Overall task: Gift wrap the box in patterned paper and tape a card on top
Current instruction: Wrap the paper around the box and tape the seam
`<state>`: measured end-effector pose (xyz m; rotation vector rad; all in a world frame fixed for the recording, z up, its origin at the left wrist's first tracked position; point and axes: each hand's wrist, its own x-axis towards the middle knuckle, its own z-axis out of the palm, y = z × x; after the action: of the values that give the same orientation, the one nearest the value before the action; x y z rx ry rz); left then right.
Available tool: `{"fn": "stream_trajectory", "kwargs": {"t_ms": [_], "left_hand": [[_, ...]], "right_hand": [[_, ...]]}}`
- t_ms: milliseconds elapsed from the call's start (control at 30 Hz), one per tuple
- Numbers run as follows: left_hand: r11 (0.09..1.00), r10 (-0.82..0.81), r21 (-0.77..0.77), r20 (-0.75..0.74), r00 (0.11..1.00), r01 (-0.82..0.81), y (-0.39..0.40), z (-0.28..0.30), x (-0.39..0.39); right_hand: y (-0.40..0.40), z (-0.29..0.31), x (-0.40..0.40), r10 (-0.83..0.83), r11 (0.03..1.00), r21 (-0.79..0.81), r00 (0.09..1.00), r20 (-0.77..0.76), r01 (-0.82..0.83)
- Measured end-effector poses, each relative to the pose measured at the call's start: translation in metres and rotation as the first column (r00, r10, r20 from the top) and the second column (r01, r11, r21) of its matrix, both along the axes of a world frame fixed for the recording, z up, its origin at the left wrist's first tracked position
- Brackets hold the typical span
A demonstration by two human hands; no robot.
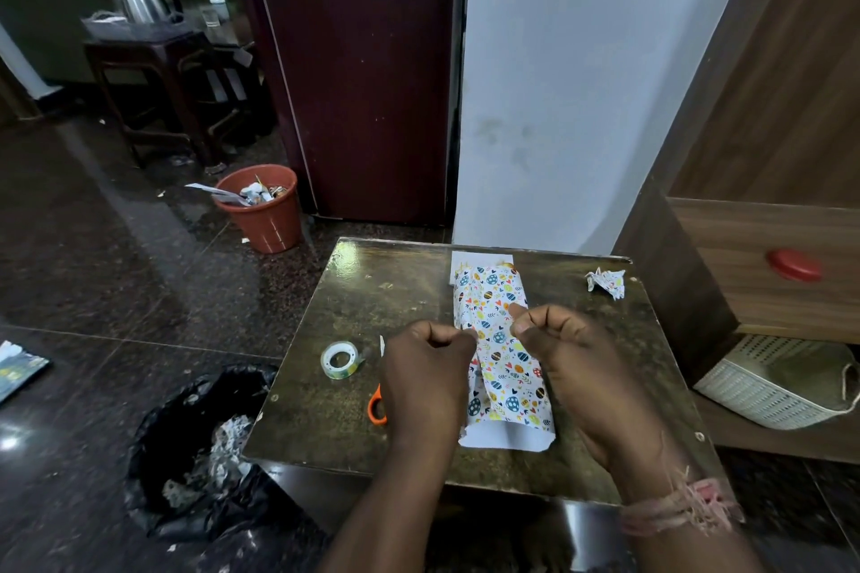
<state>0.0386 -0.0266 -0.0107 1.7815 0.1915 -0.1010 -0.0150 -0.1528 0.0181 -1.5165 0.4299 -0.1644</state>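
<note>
Table [325, 414]: wrapped box [505, 368], tape roll [339, 359], scissors [377, 409], crumpled paper [606, 283].

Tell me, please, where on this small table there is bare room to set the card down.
The table is bare at its far left corner beyond the tape roll, and along the right side below the crumpled paper scrap. The middle is crowded: wrapped box, both hands, orange-handled scissors.
</note>
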Motion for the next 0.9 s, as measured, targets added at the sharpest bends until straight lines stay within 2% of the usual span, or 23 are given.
{"fn": "stream_trajectory", "kwargs": {"t_ms": [133, 300, 433, 533, 667, 767, 900], "left_hand": [[1.000, -0.017, 0.012, 0.003, 1.000, 0.017, 0.001, -0.003, 0.002], [0.996, -0.036, 0.082, 0.137, 0.990, 0.025, 0.004, 0.000, 0.001], [0.993, -0.070, 0.102, 0.178, 0.981, 0.053, 0.008, -0.001, 0.002], [0.986, -0.124, 0.130, 0.187, 0.974, 0.101, 0.010, 0.001, 0.002], [0.947, -0.244, 0.258, 0.177, 0.954, 0.194, 0.011, 0.001, 0.001], [0.942, -0.263, 0.248, 0.134, 0.955, 0.225, 0.012, -0.001, 0.004], [0.935, -0.267, 0.275, 0.133, 0.954, 0.223, 0.014, -0.001, 0.004]], "right_hand": [[0.003, 0.000, 0.000, -0.003, 1.000, -0.005, 1.000, -0.015, 0.003], [0.007, 0.000, 0.002, -0.020, 1.000, -0.004, 0.999, -0.037, 0.020], [0.011, -0.003, 0.004, -0.020, 1.000, -0.004, 0.997, -0.071, 0.019], [0.010, -0.005, 0.006, -0.019, 1.000, 0.001, 0.996, -0.087, 0.019], [0.006, -0.008, 0.008, -0.026, 0.998, 0.060, 0.995, -0.100, 0.033], [0.009, -0.006, 0.008, -0.087, 0.994, 0.060, 0.991, -0.105, 0.094], [0.021, -0.007, 0.012, -0.294, 0.955, 0.022, 0.953, -0.066, 0.296]]}}
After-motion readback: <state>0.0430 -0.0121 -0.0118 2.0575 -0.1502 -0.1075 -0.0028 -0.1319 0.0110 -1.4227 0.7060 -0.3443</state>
